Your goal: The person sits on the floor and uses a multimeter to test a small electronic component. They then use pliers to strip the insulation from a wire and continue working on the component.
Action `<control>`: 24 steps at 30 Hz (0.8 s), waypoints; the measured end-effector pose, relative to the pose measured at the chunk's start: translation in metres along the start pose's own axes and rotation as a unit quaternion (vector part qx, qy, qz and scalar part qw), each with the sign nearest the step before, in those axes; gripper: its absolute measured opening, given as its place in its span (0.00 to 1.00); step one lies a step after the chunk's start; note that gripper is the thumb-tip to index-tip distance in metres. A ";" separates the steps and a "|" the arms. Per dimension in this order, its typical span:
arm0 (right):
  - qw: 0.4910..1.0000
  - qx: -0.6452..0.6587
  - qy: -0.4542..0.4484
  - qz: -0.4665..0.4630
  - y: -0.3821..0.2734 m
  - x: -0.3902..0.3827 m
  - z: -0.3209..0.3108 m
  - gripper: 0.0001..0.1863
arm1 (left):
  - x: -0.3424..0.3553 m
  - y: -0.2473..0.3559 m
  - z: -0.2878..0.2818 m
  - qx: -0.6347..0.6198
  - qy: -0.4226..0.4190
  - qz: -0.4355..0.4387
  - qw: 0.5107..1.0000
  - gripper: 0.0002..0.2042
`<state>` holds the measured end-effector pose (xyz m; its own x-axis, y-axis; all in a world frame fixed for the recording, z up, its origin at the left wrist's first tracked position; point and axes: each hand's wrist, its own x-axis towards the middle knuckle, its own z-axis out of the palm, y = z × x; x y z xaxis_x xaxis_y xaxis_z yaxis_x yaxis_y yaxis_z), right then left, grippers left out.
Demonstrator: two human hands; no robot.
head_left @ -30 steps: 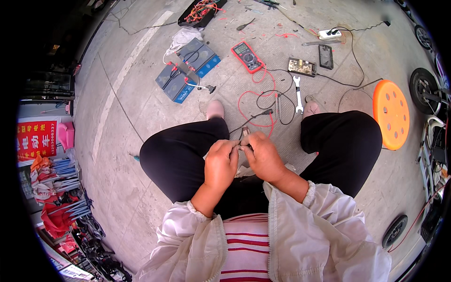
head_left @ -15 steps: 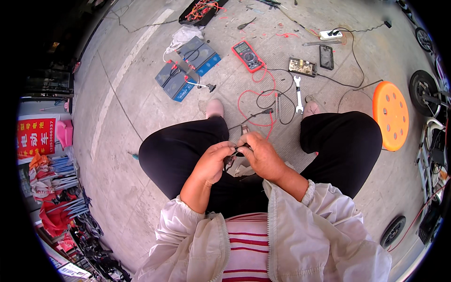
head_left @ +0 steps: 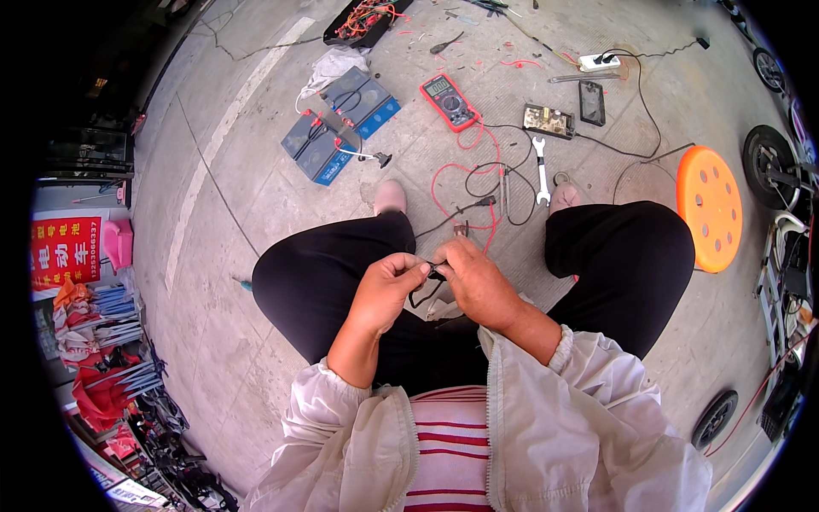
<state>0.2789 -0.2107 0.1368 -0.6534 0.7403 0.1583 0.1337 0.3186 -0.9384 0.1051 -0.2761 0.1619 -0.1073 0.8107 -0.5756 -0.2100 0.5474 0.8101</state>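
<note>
Swung slightly leftward since a second earlier, a person's left hand (head_left: pixel 380 294) meets the right hand (head_left: pixel 478 282) at the frame's centre, fingers of both pinched closed on a thin black cord (head_left: pixel 414 299). Grey concrete floor (head_left: pixel 209 341) spreads beneath, with blue-sided batteries (head_left: pixel 317 152) at upper left, a red multimeter (head_left: pixel 450 102) at upper centre and an orange stool (head_left: pixel 711 209) at right. Dark and slender, the cord droops in a small loop, its ends hidden.

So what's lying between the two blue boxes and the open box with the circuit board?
In the head view, a red multimeter lies there, then a bit of black lead nearer the circuit board.
</note>
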 end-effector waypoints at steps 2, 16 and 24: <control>1.000 -0.004 -0.007 0.013 -0.001 0.000 -0.001 0.06 | -0.001 0.001 0.001 -0.026 0.006 -0.013 1.000 0.05; 0.998 0.055 -0.017 0.036 0.010 0.000 0.003 0.11 | 0.000 0.003 -0.008 -0.230 -0.077 -0.144 0.959 0.07; 0.990 0.106 0.085 0.036 -0.007 -0.001 -0.003 0.12 | 0.000 0.002 -0.007 -0.249 -0.062 -0.110 0.960 0.10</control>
<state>0.2809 -0.2114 0.1443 -0.5100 0.8516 0.1212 0.0047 0.1437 -0.9896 0.0976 -0.2762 0.1630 0.1031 0.7230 -0.6831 -0.6569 0.5652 0.4990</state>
